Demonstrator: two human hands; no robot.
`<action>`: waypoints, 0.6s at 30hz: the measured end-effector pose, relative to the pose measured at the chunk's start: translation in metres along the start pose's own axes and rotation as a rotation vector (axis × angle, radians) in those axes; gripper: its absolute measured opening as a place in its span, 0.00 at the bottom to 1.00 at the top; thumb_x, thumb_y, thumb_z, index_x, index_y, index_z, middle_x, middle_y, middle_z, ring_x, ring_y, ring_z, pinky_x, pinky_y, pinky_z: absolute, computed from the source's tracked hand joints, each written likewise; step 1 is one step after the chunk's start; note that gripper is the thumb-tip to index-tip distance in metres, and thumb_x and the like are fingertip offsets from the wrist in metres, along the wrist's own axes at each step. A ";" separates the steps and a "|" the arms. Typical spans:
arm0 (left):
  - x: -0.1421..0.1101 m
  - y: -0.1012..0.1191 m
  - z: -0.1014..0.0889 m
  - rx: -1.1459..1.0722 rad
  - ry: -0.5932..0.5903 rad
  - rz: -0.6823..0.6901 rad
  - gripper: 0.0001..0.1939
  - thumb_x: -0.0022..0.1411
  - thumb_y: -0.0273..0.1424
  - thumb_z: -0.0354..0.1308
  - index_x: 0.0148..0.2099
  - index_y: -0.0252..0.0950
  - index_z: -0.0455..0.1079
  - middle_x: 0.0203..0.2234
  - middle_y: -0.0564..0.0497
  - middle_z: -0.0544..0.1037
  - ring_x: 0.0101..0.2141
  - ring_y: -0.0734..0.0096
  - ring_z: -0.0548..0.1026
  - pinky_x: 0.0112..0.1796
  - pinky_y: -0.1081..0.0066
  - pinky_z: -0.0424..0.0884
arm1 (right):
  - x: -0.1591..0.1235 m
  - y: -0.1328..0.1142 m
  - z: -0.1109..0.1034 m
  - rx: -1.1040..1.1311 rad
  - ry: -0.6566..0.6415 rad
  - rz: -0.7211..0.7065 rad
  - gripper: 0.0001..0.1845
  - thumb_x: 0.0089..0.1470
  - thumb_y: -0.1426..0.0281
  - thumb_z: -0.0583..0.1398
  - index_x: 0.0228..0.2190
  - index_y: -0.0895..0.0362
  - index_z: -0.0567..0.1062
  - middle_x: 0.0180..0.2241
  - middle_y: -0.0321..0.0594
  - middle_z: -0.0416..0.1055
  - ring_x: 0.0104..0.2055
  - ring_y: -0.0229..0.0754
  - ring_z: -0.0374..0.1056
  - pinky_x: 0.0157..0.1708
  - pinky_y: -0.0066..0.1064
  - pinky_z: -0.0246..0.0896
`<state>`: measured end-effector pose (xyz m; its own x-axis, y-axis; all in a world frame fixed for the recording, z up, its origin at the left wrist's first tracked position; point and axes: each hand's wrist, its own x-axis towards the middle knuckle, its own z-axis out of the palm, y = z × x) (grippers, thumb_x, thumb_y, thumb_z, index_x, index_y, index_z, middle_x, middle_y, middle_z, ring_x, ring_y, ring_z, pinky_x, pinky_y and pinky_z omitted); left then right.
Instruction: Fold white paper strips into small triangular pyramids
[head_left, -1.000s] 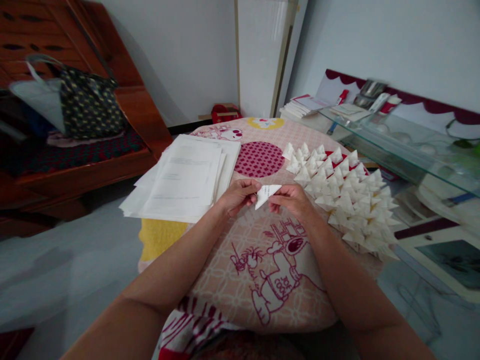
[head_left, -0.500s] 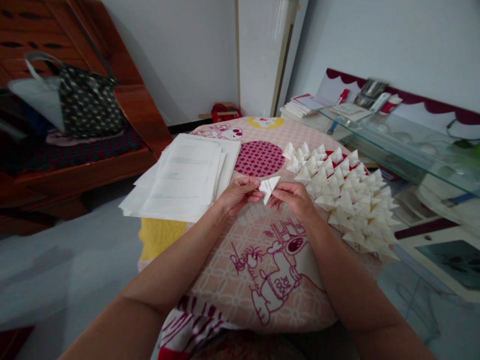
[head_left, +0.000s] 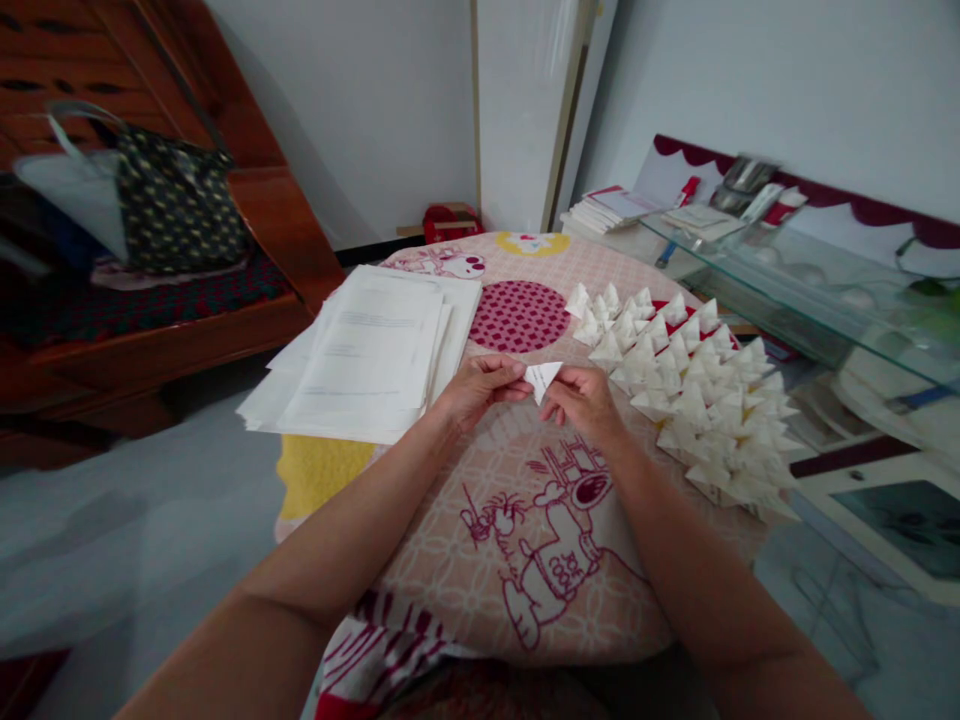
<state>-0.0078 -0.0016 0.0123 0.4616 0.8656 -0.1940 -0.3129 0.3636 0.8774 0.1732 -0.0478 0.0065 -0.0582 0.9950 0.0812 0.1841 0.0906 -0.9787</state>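
A small folded paper triangle (head_left: 541, 378), white with dark print, is held up over the table between my two hands. My left hand (head_left: 484, 390) pinches its left corner with thumb and fingers. On the opposite corner, my right hand (head_left: 585, 398) grips it the same way, the fingers partly curled beneath. Many folded paper pieces (head_left: 682, 380) with pointed tips stand in rows to the right of my right hand. Left of my hands lies a loose stack of printed white paper sheets (head_left: 360, 350).
A pink patterned cloth (head_left: 450, 560) covers the round table. At the right stands a glass-topped shelf (head_left: 810, 280) with papers and small items. A wooden bench (head_left: 277, 210) bearing a dark patterned bag (head_left: 180, 200) is at the left.
The paper triangle has turned in my fingers: its top edge now lies nearly level and one point faces down. Both hands have stayed nearly in place.
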 end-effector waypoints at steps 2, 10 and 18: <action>0.000 -0.001 0.000 0.014 -0.006 0.006 0.10 0.54 0.29 0.74 0.31 0.29 0.78 0.24 0.48 0.82 0.24 0.76 0.79 0.29 0.79 0.76 | 0.001 0.003 0.002 0.002 -0.008 0.024 0.13 0.47 0.60 0.63 0.25 0.58 0.76 0.17 0.37 0.72 0.18 0.39 0.70 0.13 0.23 0.58; 0.003 -0.008 0.001 -0.025 -0.027 0.020 0.14 0.50 0.34 0.76 0.33 0.29 0.80 0.27 0.48 0.82 0.26 0.78 0.77 0.32 0.78 0.76 | 0.003 0.009 0.005 -0.244 0.104 -0.149 0.11 0.51 0.63 0.62 0.30 0.57 0.80 0.23 0.39 0.75 0.25 0.41 0.71 0.25 0.30 0.65; 0.001 -0.008 0.005 -0.014 -0.053 -0.014 0.15 0.52 0.35 0.75 0.38 0.30 0.82 0.31 0.45 0.83 0.31 0.74 0.79 0.37 0.76 0.76 | -0.001 0.002 0.007 -0.437 0.255 -0.304 0.08 0.54 0.65 0.62 0.26 0.53 0.78 0.26 0.40 0.73 0.31 0.43 0.67 0.33 0.33 0.62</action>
<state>-0.0010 -0.0055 0.0071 0.5092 0.8411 -0.1827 -0.3177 0.3809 0.8683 0.1664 -0.0489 0.0028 0.0559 0.8954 0.4417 0.5865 0.3286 -0.7403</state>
